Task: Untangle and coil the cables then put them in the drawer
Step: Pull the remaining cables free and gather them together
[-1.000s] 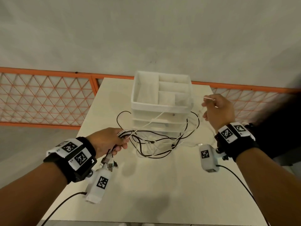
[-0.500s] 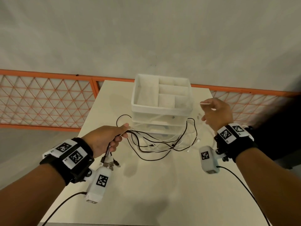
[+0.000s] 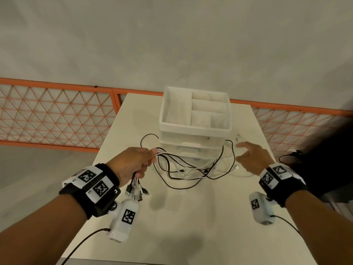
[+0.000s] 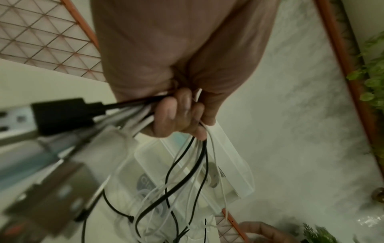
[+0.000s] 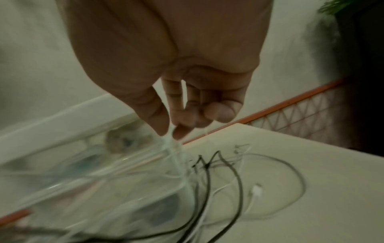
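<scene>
- Pale cream rectangular table (image 3: 191, 217), seen from above; its far edge lies near the fence.
- Orange metal fence with diamond-lattice mesh (image 3: 57, 115), running left to right behind the table.
- Grey concrete floor (image 3: 172, 35), beyond the fence.
- Green leafy plants (image 4: 372, 78), beside an orange fence rail at the right edge of the left wrist view.
- Dark blurred shape (image 3: 328, 155), at the right edge of the head view; cannot be identified.
</scene>
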Available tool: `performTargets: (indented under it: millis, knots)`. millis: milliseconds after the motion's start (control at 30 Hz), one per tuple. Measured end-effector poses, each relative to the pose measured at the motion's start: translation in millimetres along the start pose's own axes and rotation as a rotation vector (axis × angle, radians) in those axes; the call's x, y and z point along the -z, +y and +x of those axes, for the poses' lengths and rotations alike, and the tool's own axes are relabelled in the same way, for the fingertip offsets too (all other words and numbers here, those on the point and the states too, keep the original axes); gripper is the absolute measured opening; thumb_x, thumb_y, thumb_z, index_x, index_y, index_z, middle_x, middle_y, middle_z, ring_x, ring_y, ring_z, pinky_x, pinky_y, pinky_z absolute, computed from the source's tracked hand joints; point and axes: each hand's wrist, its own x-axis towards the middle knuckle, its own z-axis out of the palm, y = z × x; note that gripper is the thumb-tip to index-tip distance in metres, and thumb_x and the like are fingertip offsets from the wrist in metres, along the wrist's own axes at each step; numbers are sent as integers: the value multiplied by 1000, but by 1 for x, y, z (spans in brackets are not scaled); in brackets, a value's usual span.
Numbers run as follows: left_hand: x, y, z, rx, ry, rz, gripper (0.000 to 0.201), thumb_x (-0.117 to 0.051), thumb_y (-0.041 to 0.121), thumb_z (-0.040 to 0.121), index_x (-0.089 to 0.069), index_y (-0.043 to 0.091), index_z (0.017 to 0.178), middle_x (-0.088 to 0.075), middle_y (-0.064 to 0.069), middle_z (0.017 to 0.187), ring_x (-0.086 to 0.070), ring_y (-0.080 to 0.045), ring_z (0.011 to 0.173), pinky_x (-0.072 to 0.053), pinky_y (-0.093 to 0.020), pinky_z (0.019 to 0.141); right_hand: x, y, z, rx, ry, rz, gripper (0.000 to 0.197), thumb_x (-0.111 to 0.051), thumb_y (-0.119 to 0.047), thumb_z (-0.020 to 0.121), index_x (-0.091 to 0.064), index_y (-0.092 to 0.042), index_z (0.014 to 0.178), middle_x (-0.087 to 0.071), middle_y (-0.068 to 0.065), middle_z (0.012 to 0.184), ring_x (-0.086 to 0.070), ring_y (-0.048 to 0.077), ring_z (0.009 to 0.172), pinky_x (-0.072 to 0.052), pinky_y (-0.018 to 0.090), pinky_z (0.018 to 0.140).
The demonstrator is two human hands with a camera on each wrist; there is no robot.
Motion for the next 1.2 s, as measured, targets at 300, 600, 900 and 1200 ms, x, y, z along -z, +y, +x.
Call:
performTargets:
  millis: [300, 600, 900, 1200]
  knots:
    - [-30, 21, -9, -232, -237, 281, 37, -55, 44, 96, -78, 17, 85, -37, 7, 58, -30, -12, 52, -29, -22, 50, -66, -90, -64, 506, -291, 77, 21, -73, -45, 84, -64, -38, 102, -67, -9, 72, -58, 2, 56, -45, 22, 64]
    - [-25, -29, 6, -46, -119, 796, 32, -39, 18, 103, -71, 18, 99, -46, 15, 68, -45, -1, 57, -34, -7, 49, -106, -20, -38, 357, -13, 19, 29, -67, -28, 88, -58, -40, 113, -67, -14, 74, -65, 13, 70, -57, 33, 76]
    - [-29, -26, 10, -166, 55, 565, 32, -41, 25, 103, -69, 12, 93, -45, 4, 61, -38, -10, 49, -31, -22, 50, -160, 0, -51, 252, -379, -87, 45, -56, -35, 92, -52, -54, 132, -57, -11, 63, -58, 7, 68, -53, 27, 76]
    - [-22, -3, 7, -260, 65, 481, 33, -42, 28, 104, -70, 13, 94, -42, 6, 61, -34, -4, 40, -29, -15, 46, -174, -5, -31, 79, -260, -429, 34, -45, -41, 98, -65, -17, 111, -64, 11, 119, -61, 31, 109, -49, 35, 87]
